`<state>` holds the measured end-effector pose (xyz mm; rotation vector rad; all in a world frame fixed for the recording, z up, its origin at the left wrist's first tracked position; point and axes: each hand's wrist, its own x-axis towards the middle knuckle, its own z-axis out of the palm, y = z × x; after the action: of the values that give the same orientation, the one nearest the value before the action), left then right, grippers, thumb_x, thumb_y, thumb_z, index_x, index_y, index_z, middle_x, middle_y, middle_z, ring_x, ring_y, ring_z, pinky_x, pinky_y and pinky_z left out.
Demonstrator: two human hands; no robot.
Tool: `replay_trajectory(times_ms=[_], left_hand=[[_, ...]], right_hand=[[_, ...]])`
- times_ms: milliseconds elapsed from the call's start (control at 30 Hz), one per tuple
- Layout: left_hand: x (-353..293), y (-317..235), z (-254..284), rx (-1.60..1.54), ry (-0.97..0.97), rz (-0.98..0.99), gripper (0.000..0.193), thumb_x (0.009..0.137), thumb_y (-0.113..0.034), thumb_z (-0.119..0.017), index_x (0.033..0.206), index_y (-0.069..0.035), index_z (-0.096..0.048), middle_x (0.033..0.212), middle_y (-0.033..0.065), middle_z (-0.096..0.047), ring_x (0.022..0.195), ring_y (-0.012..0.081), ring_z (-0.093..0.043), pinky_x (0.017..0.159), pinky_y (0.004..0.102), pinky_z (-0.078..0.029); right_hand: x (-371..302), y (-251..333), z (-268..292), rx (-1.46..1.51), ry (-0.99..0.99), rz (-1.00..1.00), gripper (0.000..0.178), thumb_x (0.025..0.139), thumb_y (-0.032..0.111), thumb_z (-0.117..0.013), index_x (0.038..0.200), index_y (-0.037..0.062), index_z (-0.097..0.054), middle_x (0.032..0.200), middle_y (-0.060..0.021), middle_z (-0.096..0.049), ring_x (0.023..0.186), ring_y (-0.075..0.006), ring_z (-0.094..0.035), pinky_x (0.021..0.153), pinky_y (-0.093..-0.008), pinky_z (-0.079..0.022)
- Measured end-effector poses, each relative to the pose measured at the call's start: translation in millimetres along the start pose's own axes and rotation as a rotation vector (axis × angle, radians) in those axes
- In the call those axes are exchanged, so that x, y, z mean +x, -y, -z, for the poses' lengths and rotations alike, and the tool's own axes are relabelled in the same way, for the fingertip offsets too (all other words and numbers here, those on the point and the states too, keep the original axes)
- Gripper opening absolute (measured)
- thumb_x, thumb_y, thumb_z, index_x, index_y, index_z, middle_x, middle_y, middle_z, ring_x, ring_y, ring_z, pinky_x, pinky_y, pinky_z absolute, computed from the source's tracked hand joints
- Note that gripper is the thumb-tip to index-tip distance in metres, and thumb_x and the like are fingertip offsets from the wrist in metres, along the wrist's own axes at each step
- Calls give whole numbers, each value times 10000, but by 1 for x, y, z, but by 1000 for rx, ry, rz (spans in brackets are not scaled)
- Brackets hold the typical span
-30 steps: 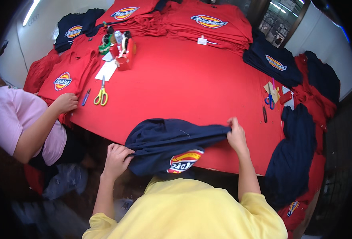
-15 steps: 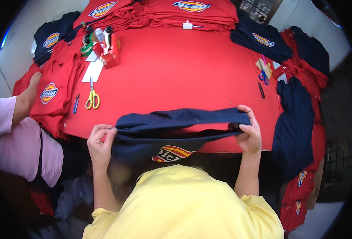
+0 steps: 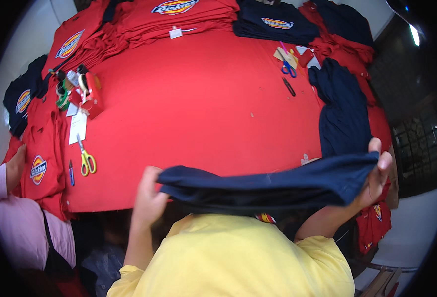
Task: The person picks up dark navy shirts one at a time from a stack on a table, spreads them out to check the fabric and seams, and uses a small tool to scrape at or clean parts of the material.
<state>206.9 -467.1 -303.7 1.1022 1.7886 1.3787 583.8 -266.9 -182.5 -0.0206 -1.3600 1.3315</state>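
A navy T-shirt is stretched sideways between my hands, just past the near edge of the table. My left hand pinches one end of it, slightly blurred. At the other end my right hand grips the cloth, its fingers up over the edge and the thumb side partly hidden. A small piece of the shirt's coloured print peeks out below, against my yellow top; the rest of the garment hangs out of sight.
The red-covered table holds yellow-handled scissors, a tape dispenser, blue scissors and a thread snipper. Folded red shirts line the back. Navy cloth lies right. A person in pink is at left.
Both hands have shifted right with the shirt, the right one furthest. The shirt is raised and turned, so most of its print is now hidden. My view has swung right.
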Motion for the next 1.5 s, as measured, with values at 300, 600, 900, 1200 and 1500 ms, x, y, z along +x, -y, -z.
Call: replay_trajectory(times_ms=[300,600,900,1200,1500], left_hand=[[26,7,38,-807,-182,-39,187,956,-115,-608,1104,-23,-537,956,76,-617,854,126,-590,793,287,-478],[45,118,5,584,-484,-187,480,889,-85,-634,1333,-25,-461,1184,229,-616,1035,406,-634,834,445,-528],[45,109,1,601,-408,-175,553,879,-36,-631,1401,-68,-452,1306,177,-586,1159,381,-590,936,422,-498],[34,113,37,131,-239,224,404,847,-70,-693,1226,3,-574,1075,200,-671,988,174,-654,819,333,-521],[-35,64,-32,-1131,620,652,567,839,-51,-703,1358,18,-485,1294,102,-594,1195,200,-558,1039,354,-412]], right_hand=[[-18,-168,39,-957,-94,-273,179,871,-68,-507,845,18,-662,1043,-88,-573,926,-196,-599,850,-301,-460],[-69,-247,-3,-1418,24,-422,175,826,67,-621,984,117,-679,1068,-139,-566,961,-352,-607,755,-454,-506],[-42,-311,-80,-1204,353,-226,98,828,166,-717,897,101,-691,900,-79,-588,740,-276,-631,663,-382,-518],[-45,-278,-8,-774,-197,-585,150,952,148,-607,928,0,-618,867,-19,-615,863,-101,-562,819,-244,-448],[-159,-37,89,-987,-191,-1294,138,792,114,-746,844,24,-657,788,1,-619,747,-91,-550,682,-267,-447]])
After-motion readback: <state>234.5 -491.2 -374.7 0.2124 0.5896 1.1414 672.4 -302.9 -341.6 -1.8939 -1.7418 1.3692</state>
